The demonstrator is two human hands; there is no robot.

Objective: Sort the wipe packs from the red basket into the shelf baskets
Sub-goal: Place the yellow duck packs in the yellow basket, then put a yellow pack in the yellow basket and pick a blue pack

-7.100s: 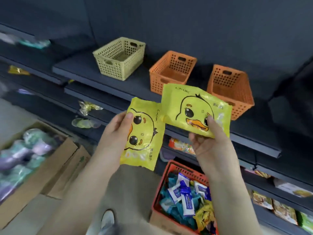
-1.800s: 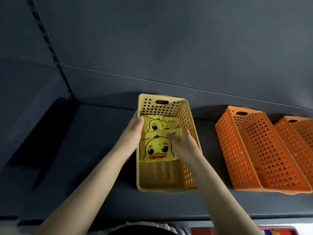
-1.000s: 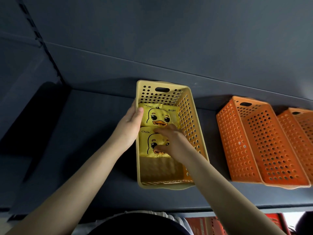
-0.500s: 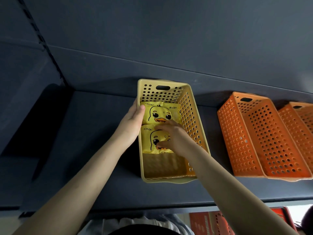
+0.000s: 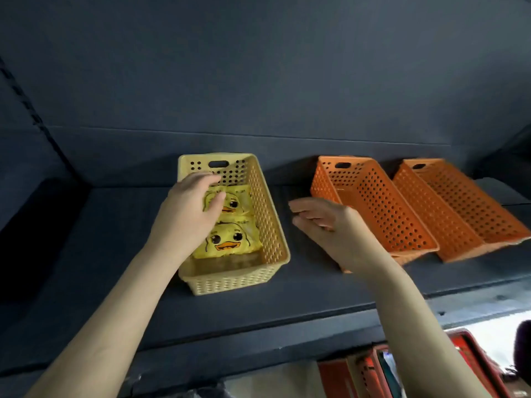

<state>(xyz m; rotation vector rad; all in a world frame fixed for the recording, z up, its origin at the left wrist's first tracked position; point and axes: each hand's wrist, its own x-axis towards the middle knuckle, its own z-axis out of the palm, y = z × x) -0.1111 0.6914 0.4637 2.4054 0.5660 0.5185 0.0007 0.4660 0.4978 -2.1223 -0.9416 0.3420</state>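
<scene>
Wipe packs with a yellow duck print lie flat inside the yellow basket (image 5: 273,225) on the dark shelf (image 5: 115,254), the far pack (image 5: 234,201) toward its back wall and the near pack (image 5: 227,239) just in front, edges meeting. The left hand (image 5: 186,214) hangs over the basket's left rim, fingers loosely bent and gripping nothing, thumb above the far pack, though contact cannot be told. The right hand (image 5: 330,228) is outside, between the yellow basket and the first orange basket (image 5: 382,205), which has a second orange basket (image 5: 465,205) beside it; its fingers are relaxed and empty, and part of the red basket (image 5: 471,357) shows below the shelf.
</scene>
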